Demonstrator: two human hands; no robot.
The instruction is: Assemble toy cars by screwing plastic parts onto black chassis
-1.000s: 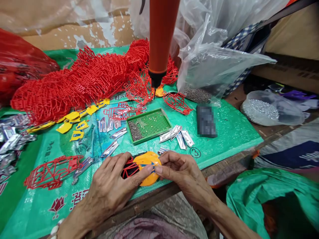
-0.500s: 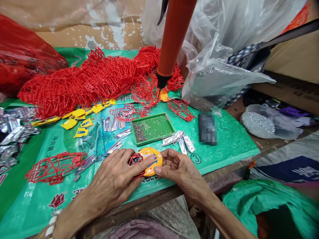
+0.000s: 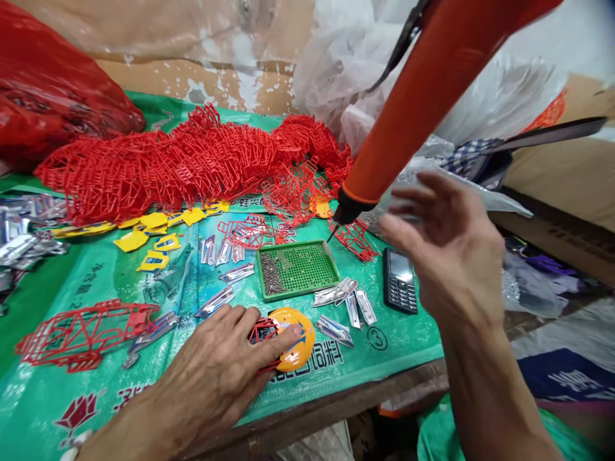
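At the near side of the table, my left hand [image 3: 225, 362] grips a rounded yellow plastic piece [image 3: 298, 351] with a blue mark on it. It sits at the end of a red lattice plastic frame [image 3: 263, 331], mostly covered by my fingers. My right hand [image 3: 446, 250] is raised on the right, slightly blurred, with thumb and fingers apart and nothing in it. Just left of it hangs an orange electric screwdriver [image 3: 408, 109], tilted, its thin bit pointing down at the far right corner of a green tray [image 3: 331, 272] of small screws.
A heap of red lattice frames [image 3: 182, 166] lies along the back. Yellow pieces [image 3: 132, 241] and silver strips [image 3: 335, 330] are scattered about the green sheet. A keypad phone [image 3: 400, 282] lies at right. Clear plastic bags [image 3: 346, 57] hang behind, and a loose red frame [image 3: 86, 333] lies left.
My right hand has let go of the yellow piece and moved up and right towards the screwdriver. The screwdriver now leans more. A silver strip now shows right of the yellow piece.
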